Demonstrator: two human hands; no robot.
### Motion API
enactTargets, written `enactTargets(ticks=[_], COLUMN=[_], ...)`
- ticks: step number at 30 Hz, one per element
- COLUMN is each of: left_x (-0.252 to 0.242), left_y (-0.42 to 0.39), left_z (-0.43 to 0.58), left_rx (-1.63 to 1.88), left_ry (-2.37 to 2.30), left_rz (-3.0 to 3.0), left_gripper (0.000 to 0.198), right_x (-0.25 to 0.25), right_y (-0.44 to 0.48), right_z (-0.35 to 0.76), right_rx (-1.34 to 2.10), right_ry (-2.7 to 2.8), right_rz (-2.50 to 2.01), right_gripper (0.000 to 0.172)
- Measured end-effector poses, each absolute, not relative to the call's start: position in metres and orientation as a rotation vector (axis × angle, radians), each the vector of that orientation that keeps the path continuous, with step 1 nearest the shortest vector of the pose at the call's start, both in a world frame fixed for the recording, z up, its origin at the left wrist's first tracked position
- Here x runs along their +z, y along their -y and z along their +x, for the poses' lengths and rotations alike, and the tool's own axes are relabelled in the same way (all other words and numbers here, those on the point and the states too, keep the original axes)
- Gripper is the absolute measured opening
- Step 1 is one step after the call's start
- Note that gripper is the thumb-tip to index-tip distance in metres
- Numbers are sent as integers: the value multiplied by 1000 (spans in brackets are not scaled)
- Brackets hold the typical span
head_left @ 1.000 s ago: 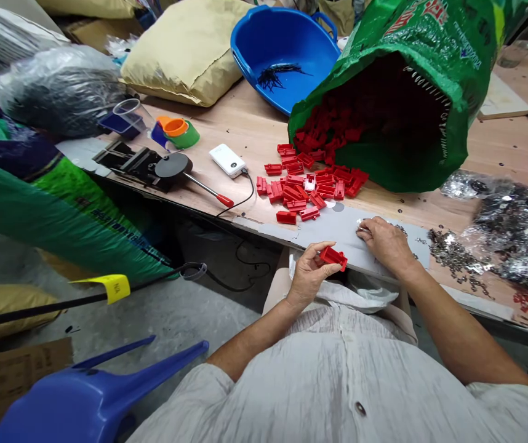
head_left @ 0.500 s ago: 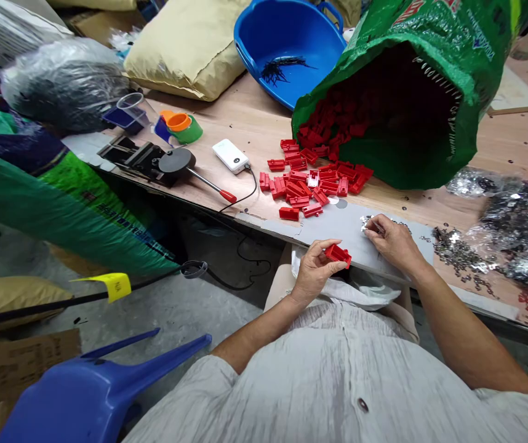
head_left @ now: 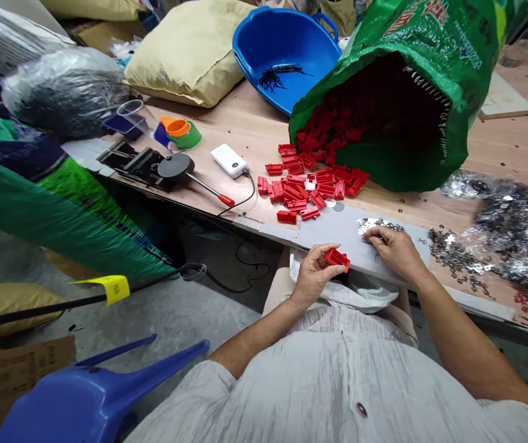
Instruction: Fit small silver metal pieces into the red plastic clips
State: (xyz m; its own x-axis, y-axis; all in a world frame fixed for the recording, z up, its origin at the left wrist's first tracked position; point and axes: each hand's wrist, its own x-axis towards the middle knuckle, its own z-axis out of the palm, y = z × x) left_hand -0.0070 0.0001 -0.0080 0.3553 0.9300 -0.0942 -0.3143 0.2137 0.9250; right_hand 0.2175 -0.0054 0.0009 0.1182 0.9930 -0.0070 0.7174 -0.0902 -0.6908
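A red plastic part (head_left: 337,259) is pinched between the thumb and fingers of my left hand (head_left: 312,275), just off the table's front edge. My right hand (head_left: 396,250) is over the grey sheet (head_left: 319,237), its fingertips pressed together beside a small heap of shiny metal pieces (head_left: 375,225). Whatever those fingertips hold is too small to name. Beyond my hands lies a pile of red plastic parts (head_left: 296,192), spread in front of the open green sack (head_left: 384,166), which has more red parts inside.
A black lever tool (head_left: 175,167) and a white power bank (head_left: 229,160) with a cable lie at left. A blue basin (head_left: 287,46) stands behind. Metal pieces (head_left: 458,253) and plastic bags of them (head_left: 517,227) lie at right. A blue stool (head_left: 74,394) is below left.
My right hand has moved slightly to the right and down, uncovering more of the metal heap. My left hand still holds the red part. The camera view has shifted a little.
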Motion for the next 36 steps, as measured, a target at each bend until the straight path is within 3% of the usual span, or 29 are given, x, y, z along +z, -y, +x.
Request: enactTargets(ticks=[15,26,32,36], left_x=[-4,-6,-3,-1], left_y=[1,-2,-5,-8], left_z=[-6,-5,-3,-3], left_rx=[954,915,883,888], left_ry=[-802,-767,-726,-693], left_rz=[840,875,851,809], left_gripper=[46,55,56,55], right_x=[5,24,35,33], right_y=[7,27,38,39], right_z=[219,200,179,177], right_rx=[574,760,621,567], right_ry=[1746,1692,1834,1900], right_rz=[-1879,-1530,-1406,-1230], right_gripper=[21,21,11,20])
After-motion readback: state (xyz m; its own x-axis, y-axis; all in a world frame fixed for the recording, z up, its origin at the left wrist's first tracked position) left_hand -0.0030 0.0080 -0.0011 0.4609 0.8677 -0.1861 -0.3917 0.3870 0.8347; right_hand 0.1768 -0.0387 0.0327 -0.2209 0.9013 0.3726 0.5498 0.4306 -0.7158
